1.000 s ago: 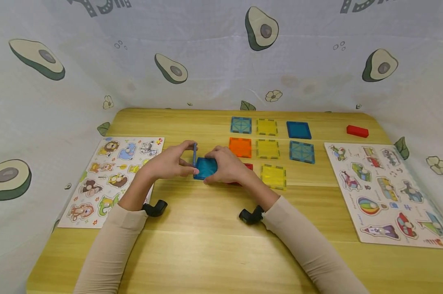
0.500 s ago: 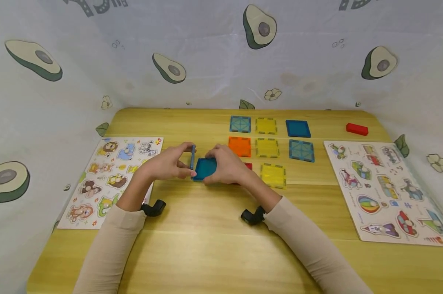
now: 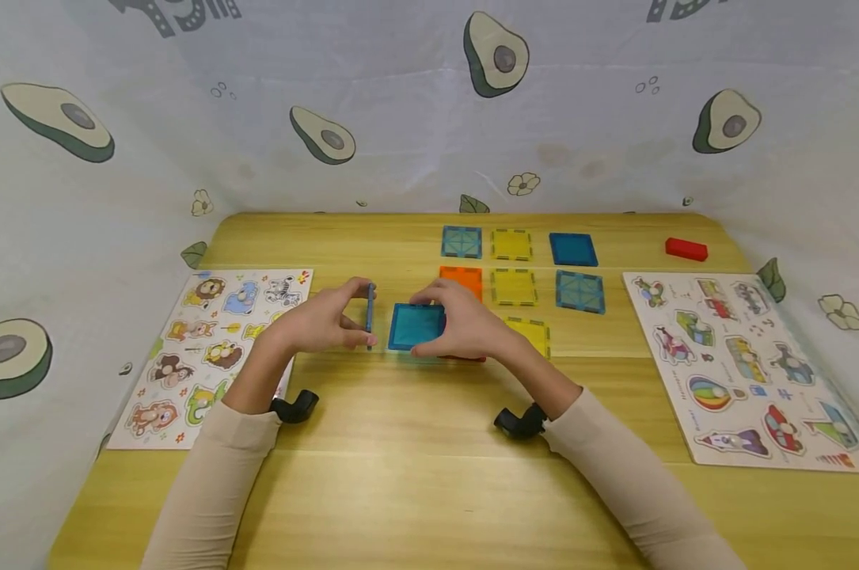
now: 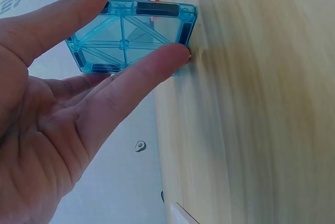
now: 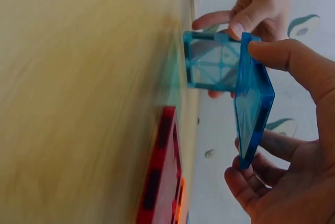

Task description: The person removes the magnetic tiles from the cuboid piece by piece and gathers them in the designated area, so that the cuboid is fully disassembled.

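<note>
Standing on edge, a light blue magnetic tile (image 3: 370, 318) with crossed ribs (image 4: 124, 44) is pinched between the thumb and fingers of my left hand (image 3: 318, 321). My right hand (image 3: 468, 323) grips a darker blue magnetic tile (image 3: 413, 326) by opposite edges, holding it roughly flat above the table. The right wrist view shows this blue tile (image 5: 255, 106) raised off the wood, with the ribbed tile (image 5: 212, 62) beyond it. A gap separates the two tiles in the head view. Partly hidden under my right hand lies a red tile (image 5: 161, 166).
Behind my right hand lie an orange tile (image 3: 463, 277), several yellow tiles (image 3: 512, 286) and several blue tiles (image 3: 573, 248). A red block (image 3: 686, 249) sits at the back right. An animal puzzle board (image 3: 211, 348) lies left, a vehicle puzzle board (image 3: 743, 372) right.
My right hand has moved right with the blue tile, widening the space between it and the upright tile. My left hand stays nearly in place, its tile still upright.
</note>
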Action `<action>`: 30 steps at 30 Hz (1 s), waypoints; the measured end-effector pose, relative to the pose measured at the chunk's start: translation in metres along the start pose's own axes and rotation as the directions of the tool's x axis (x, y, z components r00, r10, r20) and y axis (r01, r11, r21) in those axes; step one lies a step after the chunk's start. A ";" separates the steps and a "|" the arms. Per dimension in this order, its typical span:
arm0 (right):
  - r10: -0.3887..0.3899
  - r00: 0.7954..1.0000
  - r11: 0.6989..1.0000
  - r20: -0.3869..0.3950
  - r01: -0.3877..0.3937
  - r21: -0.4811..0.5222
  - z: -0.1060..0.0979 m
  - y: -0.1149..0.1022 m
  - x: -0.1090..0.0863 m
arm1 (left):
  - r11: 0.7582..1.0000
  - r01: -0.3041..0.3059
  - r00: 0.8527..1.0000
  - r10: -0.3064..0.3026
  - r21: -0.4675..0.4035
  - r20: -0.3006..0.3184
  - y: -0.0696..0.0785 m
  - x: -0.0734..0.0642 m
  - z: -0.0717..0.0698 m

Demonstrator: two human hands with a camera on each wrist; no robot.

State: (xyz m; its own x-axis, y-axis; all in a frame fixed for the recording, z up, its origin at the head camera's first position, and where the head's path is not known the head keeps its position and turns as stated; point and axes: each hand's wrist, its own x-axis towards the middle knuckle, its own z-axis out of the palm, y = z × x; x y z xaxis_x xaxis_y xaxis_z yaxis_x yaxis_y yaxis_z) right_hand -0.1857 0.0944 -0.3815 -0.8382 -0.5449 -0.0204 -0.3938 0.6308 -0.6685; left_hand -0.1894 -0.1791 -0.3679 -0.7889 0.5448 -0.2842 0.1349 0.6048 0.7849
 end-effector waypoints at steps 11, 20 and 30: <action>0.056 0.997 0.998 -0.056 -0.056 -0.004 -0.037 0.013 -0.037 | 1.000 0.017 1.000 -0.016 0.013 -0.015 0.000 -0.001 0.002; 0.039 0.992 0.996 -0.120 -0.048 -0.069 -0.060 0.036 -0.069 | 0.999 0.032 0.999 -0.032 0.012 -0.014 0.003 -0.001 0.003; 0.064 0.986 0.991 -0.154 -0.082 -0.110 -0.081 0.061 -0.097 | 0.999 0.038 0.999 -0.038 -0.007 -0.008 0.001 0.000 0.003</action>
State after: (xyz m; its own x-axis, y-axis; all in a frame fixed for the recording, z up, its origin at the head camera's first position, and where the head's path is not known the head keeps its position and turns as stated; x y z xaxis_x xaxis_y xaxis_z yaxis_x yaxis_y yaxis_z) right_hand -0.1585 0.2305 -0.3597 -0.9100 -0.4114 0.0516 -0.3630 0.7301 -0.5789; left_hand -0.1878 -0.1772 -0.3689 -0.7983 0.5169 -0.3092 0.1006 0.6205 0.7777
